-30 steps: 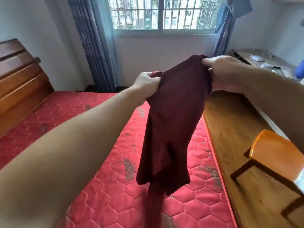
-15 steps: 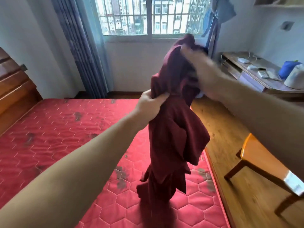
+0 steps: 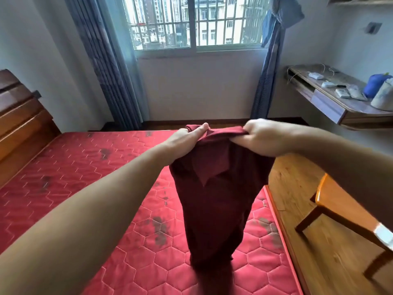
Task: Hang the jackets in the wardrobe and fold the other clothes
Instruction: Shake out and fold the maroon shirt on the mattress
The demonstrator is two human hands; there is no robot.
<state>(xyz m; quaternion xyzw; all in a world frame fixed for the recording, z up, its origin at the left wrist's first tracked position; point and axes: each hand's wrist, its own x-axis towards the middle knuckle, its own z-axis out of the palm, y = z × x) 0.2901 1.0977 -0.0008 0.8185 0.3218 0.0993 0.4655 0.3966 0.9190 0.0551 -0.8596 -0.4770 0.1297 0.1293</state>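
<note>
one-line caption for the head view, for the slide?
Both hands, left hand and right hand, grip a maroon garment by its top edge above the red mattress.

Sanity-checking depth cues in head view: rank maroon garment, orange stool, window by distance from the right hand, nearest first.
1. maroon garment: gripped by the right hand, hanging below it over the mattress.
2. orange stool: on the floor, lower right.
3. window: far wall, straight ahead.

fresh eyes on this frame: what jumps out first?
The dark red garment, hanging mid-frame from both hands: left hand and right hand each grip its top edge. Under it, the bright red quilted mattress fills the lower left. Behind, the barred window glows top centre.
</note>
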